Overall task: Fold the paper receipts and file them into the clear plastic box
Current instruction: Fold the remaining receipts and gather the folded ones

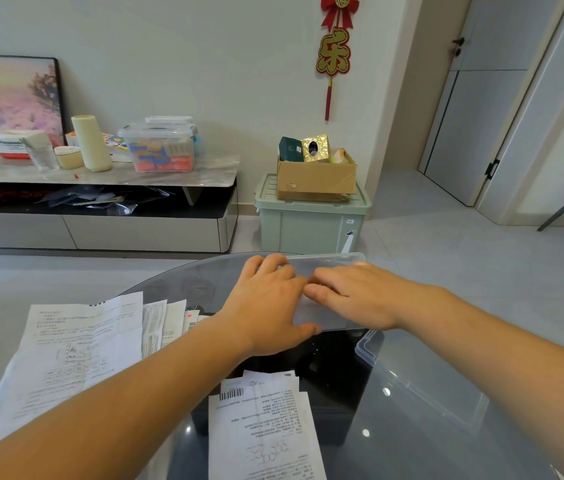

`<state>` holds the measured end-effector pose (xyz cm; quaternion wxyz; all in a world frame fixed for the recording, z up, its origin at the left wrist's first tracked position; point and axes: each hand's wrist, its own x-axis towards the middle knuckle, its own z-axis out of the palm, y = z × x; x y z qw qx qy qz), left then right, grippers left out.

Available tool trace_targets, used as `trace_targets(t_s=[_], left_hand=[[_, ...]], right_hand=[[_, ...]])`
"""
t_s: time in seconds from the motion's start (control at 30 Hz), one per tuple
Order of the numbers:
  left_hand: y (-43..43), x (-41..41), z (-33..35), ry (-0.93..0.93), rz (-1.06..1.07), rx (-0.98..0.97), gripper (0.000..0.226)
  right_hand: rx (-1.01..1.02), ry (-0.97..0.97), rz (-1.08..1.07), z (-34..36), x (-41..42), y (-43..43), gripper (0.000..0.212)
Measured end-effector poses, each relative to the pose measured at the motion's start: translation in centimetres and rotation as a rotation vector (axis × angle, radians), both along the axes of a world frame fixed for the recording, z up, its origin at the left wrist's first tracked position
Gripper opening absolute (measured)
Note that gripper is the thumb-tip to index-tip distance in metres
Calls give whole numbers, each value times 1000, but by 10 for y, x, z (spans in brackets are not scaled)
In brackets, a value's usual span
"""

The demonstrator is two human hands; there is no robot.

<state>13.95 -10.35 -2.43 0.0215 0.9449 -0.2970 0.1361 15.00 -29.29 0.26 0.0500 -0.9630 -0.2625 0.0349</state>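
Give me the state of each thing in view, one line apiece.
left hand: flat on the lid, fingers straight
right hand: flat on the lid
lid: off, lying on the table under both hands
clear plastic box: open
left receipts: unfolded, spread out
near receipts: unfolded, stacked
green bin: lidded
cardboard box: open, on the green bin
door: shut

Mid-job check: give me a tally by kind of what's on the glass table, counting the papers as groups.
Paper groups: 2 (left spread, near stack)
Clear box: 1
Lid: 1
Hands resting on the lid: 2 (left hand, right hand)
Total: 6
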Motion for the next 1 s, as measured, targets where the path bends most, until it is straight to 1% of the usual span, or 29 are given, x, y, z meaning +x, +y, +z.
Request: trace_targets(t_s=[0.1, 0.17, 0.23, 0.3, 0.33, 0.4, 0.47, 0.5, 0.6, 0.67, 0.73, 0.8, 0.9, 1.0], left_hand=[[-3, 1, 1, 18, 9, 27, 65], [-4, 1, 2, 37, 12, 25, 67], [-3, 1, 2, 66, 8, 25, 76], [-1, 2, 2, 98, 1, 20, 90], [0, 2, 2, 103, -4, 15, 93], [1, 4, 1, 87, -17, 20, 91], [0, 6, 1, 61, -19, 64, 87], [0, 6, 1, 49, -15, 90, 85], [-3, 9, 4, 27, -7, 163, 78], [-5, 11, 6, 42, -1, 201, 77], [-7, 11, 9, 62, 3, 212, 75], [-7, 11, 8, 73, 6, 185, 72], [-5, 10, 4, 64, 0, 93, 70], [-4, 9, 1, 43, -9, 56, 71]], right_hand=[[-108, -42, 45, -1, -4, -1, 63], [-143, -42, 47, 0, -4, -2, 67], [-141, -2, 37, -1, -2, -2, 71], [-140, 44, 31, 0, 1, -1, 81], [-145, 61, 29, 1, 3, -1, 84], [-136, 70, 23, 0, 4, -2, 79], [-111, 14, 23, -1, 1, -3, 62], [-108, -32, 26, -3, -1, -3, 58], [-152, -137, 16, -4, -6, -6, 71], [-155, -143, 13, -5, -8, -9, 76], [-165, -118, 17, -5, -7, -11, 77], [-162, -80, 17, -6, -3, -10, 74], [-113, -7, 16, -4, 4, -6, 71], [-91, 26, 5, -1, 10, -4, 68]])
